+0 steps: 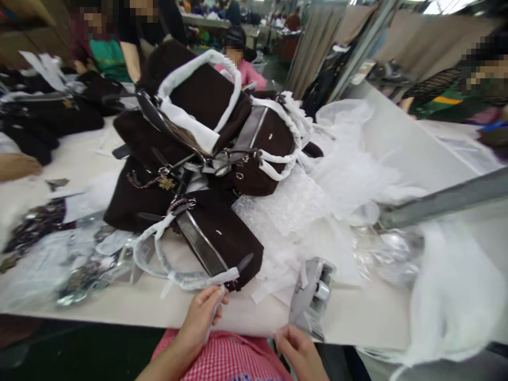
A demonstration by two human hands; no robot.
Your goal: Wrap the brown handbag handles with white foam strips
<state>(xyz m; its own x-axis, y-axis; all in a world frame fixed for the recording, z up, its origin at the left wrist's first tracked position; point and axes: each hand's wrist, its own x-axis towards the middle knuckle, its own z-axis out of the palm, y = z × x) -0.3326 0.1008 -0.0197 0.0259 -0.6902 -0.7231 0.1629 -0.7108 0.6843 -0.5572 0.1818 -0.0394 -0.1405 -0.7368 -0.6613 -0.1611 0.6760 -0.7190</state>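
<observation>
Brown bag (240, 246) in work lies at the near edge of the counter (365, 317), a bit left of centre, tilted, its white-wrapped handle (190, 279) looped toward near left; left hand (202, 312) sits at the near end of that handle, fingers narrow, pinching a thin pale strip (216, 313); right hand (299, 346) is at the near edge, just beside the grey tape dispenser (305, 296), fingertips close together; cannot tell if they grip anything.

Clutter: heap of more brown bags (198, 79) stands directly behind the work bag, blocking the far side; one bag with a gold charm (166, 182) sits just beyond it, to the left; white plastic wrapping (341, 159) covers the right side, running up close to the work bag; metal bar (448, 198) cuts in from the right; bundle of white sheeting (456, 296) near right.

Left side: clear packets of metal hardware (85, 278), braided cords (37, 222) farther left; a co-worker's hand (18, 166) at the far-left edge, blurred; other people at work on the far side.
</observation>
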